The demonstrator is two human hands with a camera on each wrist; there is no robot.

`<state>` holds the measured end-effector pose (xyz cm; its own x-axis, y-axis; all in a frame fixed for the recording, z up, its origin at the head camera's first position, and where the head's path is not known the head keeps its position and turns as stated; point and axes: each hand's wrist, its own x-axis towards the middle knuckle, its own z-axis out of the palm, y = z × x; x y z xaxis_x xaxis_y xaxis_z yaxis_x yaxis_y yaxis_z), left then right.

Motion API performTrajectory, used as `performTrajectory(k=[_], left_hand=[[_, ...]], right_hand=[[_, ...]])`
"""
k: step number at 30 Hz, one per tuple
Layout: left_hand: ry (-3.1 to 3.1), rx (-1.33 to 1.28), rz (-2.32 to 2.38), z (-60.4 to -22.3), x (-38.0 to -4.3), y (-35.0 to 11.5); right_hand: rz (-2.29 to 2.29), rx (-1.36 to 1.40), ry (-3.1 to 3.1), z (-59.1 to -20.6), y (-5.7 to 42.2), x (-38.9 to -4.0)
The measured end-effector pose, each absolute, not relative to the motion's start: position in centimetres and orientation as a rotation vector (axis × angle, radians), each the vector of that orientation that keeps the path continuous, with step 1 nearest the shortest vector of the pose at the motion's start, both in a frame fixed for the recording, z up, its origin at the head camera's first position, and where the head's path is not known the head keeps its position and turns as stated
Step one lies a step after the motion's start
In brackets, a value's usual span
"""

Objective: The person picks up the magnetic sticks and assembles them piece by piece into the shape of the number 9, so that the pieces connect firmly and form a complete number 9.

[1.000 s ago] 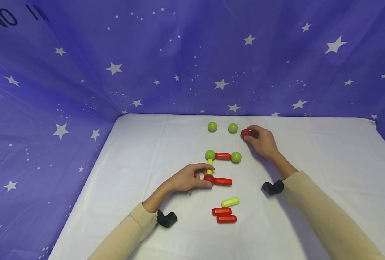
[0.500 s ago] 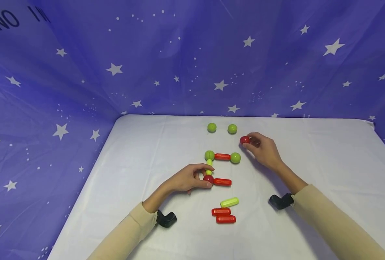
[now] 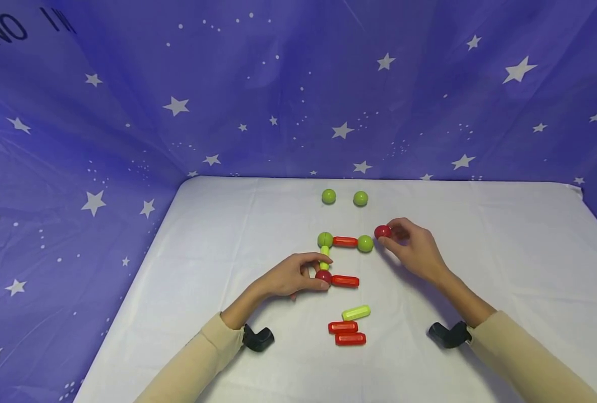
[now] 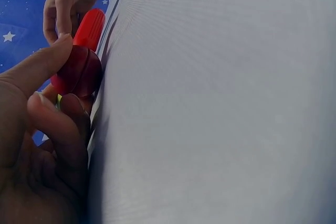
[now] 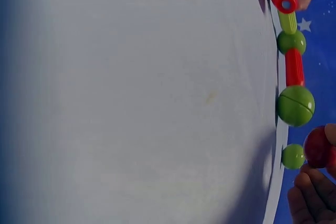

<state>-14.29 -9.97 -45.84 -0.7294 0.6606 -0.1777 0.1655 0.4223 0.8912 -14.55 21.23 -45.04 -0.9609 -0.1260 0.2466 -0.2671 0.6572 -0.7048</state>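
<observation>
A joined chain of balls and rods lies mid-table. Its green corner ball (image 3: 325, 240) links a red rod (image 3: 345, 242), capped by a green end ball (image 3: 365, 243), with a yellow-green rod (image 3: 325, 256) running to a red corner ball (image 3: 323, 277). From that ball a second red rod (image 3: 345, 281) points right, its far end bare with a hole visible in the right wrist view. My left hand (image 3: 295, 276) grips the red corner ball between thumb and fingers. Right of the green end ball, my right hand (image 3: 415, 249) pinches a loose red ball (image 3: 382, 232), apart from the chain.
Two loose green balls, a left one (image 3: 329, 196) and a right one (image 3: 360, 198), sit toward the back. Nearer me lie a yellow-green rod (image 3: 356, 312) and two red rods, an upper (image 3: 343, 327) and a lower (image 3: 350, 339). A starry blue cloth (image 3: 298, 112) hangs behind the white table (image 3: 228, 224).
My right hand has carried the loose red ball toward me, from beside the back green balls to near the chain's green end ball. My left hand has stayed in place.
</observation>
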Motion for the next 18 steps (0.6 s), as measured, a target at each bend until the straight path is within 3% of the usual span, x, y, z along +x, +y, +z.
performTrajectory(k=[18], left_hand=[[2.153, 0.675, 1.301, -45.9, -14.2, -9.9]], right_hand=[[1.198, 0.432, -2.754, -44.9, 20.5, -10.3]])
